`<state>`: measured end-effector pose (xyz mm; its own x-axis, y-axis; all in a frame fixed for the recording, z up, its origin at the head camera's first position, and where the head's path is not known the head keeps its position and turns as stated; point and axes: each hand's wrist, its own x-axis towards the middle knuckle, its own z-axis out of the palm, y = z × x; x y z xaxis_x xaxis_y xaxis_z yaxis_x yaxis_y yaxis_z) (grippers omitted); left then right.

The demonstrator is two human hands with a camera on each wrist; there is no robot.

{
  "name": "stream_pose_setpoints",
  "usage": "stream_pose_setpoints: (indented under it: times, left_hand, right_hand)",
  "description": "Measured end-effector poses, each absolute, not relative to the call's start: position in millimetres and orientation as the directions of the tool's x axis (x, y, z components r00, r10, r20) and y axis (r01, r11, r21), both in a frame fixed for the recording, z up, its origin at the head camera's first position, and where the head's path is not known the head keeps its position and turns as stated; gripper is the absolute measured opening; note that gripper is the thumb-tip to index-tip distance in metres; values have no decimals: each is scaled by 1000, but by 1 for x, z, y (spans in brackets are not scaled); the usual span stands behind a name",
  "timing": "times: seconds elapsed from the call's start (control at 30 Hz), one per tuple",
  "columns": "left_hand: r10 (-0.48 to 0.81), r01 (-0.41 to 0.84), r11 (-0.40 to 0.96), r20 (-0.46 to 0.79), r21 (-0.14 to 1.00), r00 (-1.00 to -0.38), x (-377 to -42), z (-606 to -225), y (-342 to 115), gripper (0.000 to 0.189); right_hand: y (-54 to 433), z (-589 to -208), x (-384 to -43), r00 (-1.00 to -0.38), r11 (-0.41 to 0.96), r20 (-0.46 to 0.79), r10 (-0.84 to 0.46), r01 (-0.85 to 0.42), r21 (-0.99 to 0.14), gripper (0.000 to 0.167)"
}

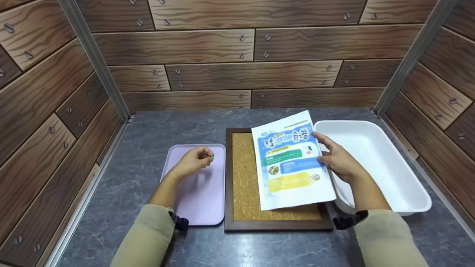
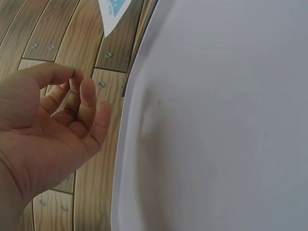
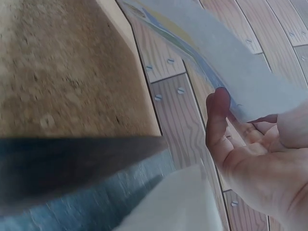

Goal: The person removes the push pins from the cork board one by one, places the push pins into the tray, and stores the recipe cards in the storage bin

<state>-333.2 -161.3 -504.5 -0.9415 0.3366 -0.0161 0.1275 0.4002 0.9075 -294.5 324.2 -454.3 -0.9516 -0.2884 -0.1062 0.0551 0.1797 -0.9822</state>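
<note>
My right hand [image 1: 341,160] grips the right edge of a printed paper sheet [image 1: 293,167] between thumb and fingers. The sheet is tilted above a wood-framed cork board [image 1: 246,178] and hides much of it. In the right wrist view the sheet [image 3: 231,53] bends away from the fingertips. Over a lilac tray [image 1: 202,207], my left hand [image 1: 192,161] pinches a small green piece [image 1: 212,158] like a pushpin head between thumb and index finger. Only a green speck [image 2: 72,66] of it shows in the left wrist view, where the other fingers are loosely curled.
A deep white tub [image 1: 374,163] stands right of the cork board, partly behind my right forearm. The tray sits close along the board's left side. Wood-patterned walls [image 1: 207,46] enclose the dark grey tabletop [image 1: 163,128] at the back and sides.
</note>
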Motion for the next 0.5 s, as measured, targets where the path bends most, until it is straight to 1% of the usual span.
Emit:
stream_pose_setpoints:
  times: [0.33,0.5]
  left_hand:
    - [367,151,421,-15,894,-930,-331,-505,-168,15]
    - [361,164,440,-6,883,-933,-330,-507,-171,16]
  right_hand:
    - [361,-453,-287,-940,148,-112,-322,67,-987,97]
    - [380,-454,-285,-944,153,-126,-304,82,-985,99]
